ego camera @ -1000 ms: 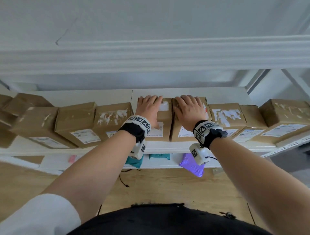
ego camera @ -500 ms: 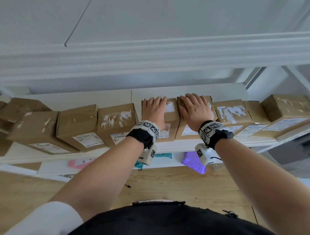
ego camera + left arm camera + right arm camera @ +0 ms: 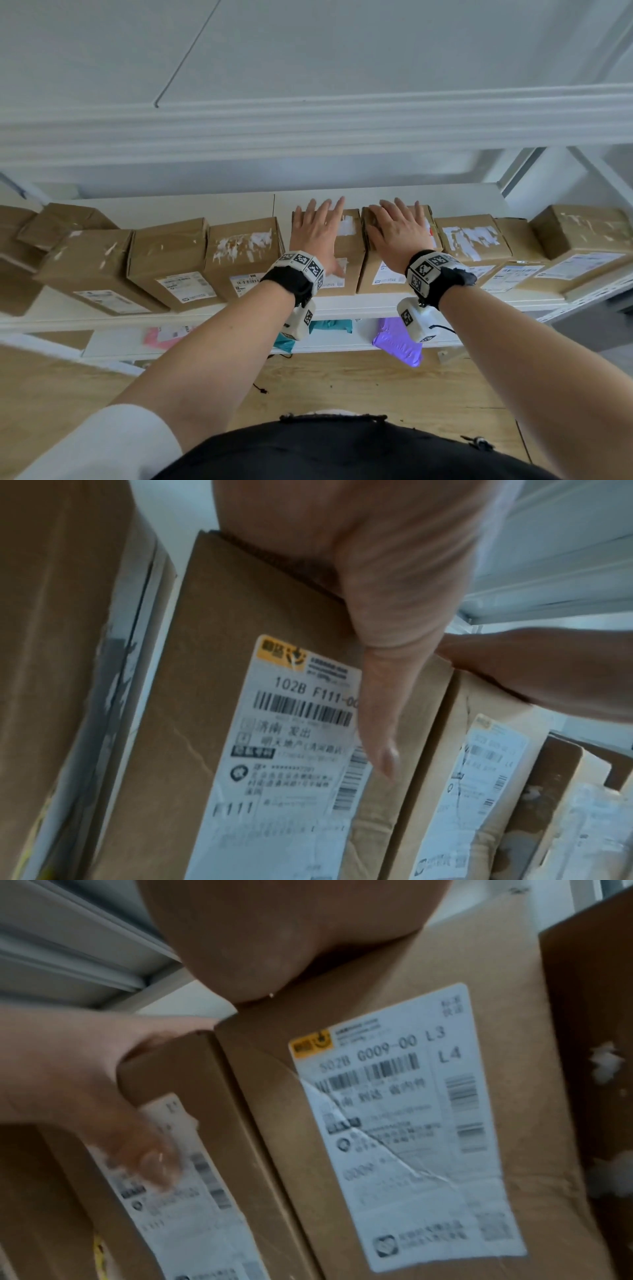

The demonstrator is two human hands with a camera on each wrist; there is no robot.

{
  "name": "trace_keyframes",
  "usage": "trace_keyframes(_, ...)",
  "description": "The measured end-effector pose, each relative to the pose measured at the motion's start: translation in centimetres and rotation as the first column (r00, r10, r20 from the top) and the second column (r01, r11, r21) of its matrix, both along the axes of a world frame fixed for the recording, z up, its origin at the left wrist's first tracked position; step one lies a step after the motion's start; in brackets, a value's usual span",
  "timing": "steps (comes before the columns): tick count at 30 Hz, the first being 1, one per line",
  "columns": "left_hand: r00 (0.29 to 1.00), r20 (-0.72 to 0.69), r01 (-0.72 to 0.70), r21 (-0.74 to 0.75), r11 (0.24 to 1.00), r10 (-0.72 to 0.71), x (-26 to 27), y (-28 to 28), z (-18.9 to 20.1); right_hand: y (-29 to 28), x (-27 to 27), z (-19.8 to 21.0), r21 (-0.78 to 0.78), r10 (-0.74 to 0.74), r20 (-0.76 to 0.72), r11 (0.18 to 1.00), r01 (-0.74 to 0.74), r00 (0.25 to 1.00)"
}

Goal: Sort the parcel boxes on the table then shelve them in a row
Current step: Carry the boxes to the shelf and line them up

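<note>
A row of brown parcel boxes stands on the white shelf (image 3: 342, 305). My left hand (image 3: 315, 228) lies flat on top of one middle box (image 3: 352, 246), fingers straight and reaching past its back edge. In the left wrist view this hand (image 3: 359, 588) has its thumb lying down the labelled front of that box (image 3: 222, 696). My right hand (image 3: 397, 228) rests flat on the neighbouring box (image 3: 380, 277) to the right. The right wrist view shows the right palm (image 3: 274, 934) on the top edge of that box (image 3: 377, 1150). The two boxes touch side by side.
More boxes fill the shelf to the left (image 3: 171, 260) and right (image 3: 472, 243). At the far left they are stacked unevenly. The lower shelf holds a purple mailer (image 3: 397, 339), a teal one (image 3: 332, 325) and a pink one (image 3: 161, 337). A wooden floor (image 3: 376, 383) lies below.
Both hands stay on the same two middle boxes. Their fingers now reach a little farther over the back edges, and the head view has tilted slightly.
</note>
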State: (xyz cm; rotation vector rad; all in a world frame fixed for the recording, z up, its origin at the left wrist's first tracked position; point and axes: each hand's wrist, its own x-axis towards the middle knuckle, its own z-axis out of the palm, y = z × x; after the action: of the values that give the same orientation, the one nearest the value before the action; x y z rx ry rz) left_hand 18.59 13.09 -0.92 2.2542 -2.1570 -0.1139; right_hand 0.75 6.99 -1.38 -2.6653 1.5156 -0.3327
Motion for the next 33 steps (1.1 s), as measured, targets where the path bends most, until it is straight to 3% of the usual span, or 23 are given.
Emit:
trace_keyframes(4, 0.998, 0.062, -0.030, 0.000, 1.000, 0.030, 1.6, 1.0, 1.7, 0.0, 2.4, 2.3, -0.038, -0.015, 0.105, 0.999, 0.019, 0.994)
trace_keyframes(9, 0.990, 0.025, -0.139, 0.157, 0.978, 0.136, 6.4, 3.0, 4.3, 0.9, 8.1, 3.1, 0.008, 0.050, 0.081, 0.999, -0.050, 0.995)
trace_keyframes(13, 0.979, 0.096, -0.200, 0.244, 0.949, 0.182, 9.5, 4.8, 4.1, 2.0, 11.7, 1.6, 0.082, 0.074, 0.026, 0.994, -0.076, 0.997)
trace_keyframes(19, 0.967, 0.082, -0.252, 0.143, 0.957, 0.243, 11.5, 5.4, 2.3, 2.9, 12.1, -0.2, 0.047, 0.097, -0.038, 0.994, -0.095, 0.995)
trace_keyframes(33, 0.990, -0.029, -0.138, 0.093, 0.986, 0.142, 11.3, 3.2, 1.8, 2.9, 12.1, -0.5, 0.025, 0.081, -0.025, 0.996, -0.081, 0.996)
